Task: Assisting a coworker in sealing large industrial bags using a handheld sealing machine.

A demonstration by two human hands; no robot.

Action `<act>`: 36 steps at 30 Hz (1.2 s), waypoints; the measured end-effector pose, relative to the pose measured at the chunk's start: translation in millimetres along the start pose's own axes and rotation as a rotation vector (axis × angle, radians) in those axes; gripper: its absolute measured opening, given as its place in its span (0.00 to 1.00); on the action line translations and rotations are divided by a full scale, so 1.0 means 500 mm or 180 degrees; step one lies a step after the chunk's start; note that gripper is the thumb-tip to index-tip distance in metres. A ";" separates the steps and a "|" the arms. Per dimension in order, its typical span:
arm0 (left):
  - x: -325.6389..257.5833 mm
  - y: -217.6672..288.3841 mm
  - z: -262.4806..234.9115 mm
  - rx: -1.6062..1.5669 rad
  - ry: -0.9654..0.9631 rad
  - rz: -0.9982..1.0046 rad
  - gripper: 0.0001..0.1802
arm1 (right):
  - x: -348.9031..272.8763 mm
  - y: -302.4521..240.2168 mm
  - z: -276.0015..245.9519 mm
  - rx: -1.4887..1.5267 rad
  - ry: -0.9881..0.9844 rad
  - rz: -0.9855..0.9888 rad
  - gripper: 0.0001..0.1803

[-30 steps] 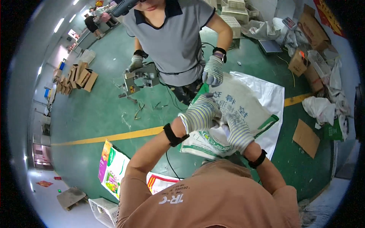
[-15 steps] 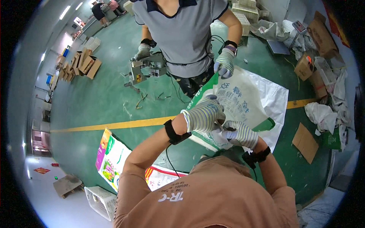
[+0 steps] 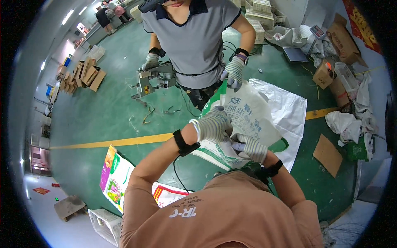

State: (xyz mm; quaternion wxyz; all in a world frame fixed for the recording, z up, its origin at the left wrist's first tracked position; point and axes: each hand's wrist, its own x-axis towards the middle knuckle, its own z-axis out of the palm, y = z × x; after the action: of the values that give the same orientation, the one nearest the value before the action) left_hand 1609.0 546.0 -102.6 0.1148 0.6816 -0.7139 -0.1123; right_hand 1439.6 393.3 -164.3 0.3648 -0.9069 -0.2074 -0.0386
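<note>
Left hand (image 3: pixel 213 124) and right hand (image 3: pixel 250 148), both in striped gloves, are clenched on the near edge of a white woven sack (image 3: pixel 248 113) held between two people above the green floor (image 3: pixel 103 115). A co-worker's gloved hand (image 3: pixel 233 72) pinches the sack's far edge; the other hand (image 3: pixel 151 62) holds a portable sewing machine (image 3: pixel 155 79).

Green floor (image 3: pixel 103 120), yellow line (image 3: pixel 111 142)
</note>
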 end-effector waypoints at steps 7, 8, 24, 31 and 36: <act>0.007 -0.007 0.049 -0.0167 0.0628 0.0053 0.06 | 0.001 -0.031 0.034 -0.0037 0.0959 0.1774 0.13; 0.009 -0.007 0.049 -0.0232 0.0599 0.0010 0.05 | -0.003 -0.036 0.031 -0.0114 0.0843 0.1703 0.12; -0.019 0.071 0.127 0.0321 0.0544 -0.1823 0.41 | -0.024 0.017 0.000 0.3524 0.1813 0.2365 0.12; 0.015 0.055 0.187 0.0326 0.0868 -0.1268 0.12 | 0.004 0.015 0.043 0.3731 0.1577 0.2369 0.12; 0.017 0.053 0.230 0.0355 0.0872 -0.1576 0.07 | 0.005 -0.017 0.001 0.2581 0.1408 0.2675 0.11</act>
State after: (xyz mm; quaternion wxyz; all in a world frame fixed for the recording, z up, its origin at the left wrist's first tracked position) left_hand 1547.0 539.3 -203.2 0.1416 0.8492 -0.5088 -0.0044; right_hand 1438.5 400.1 -158.5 0.6983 -0.6709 0.2494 0.0031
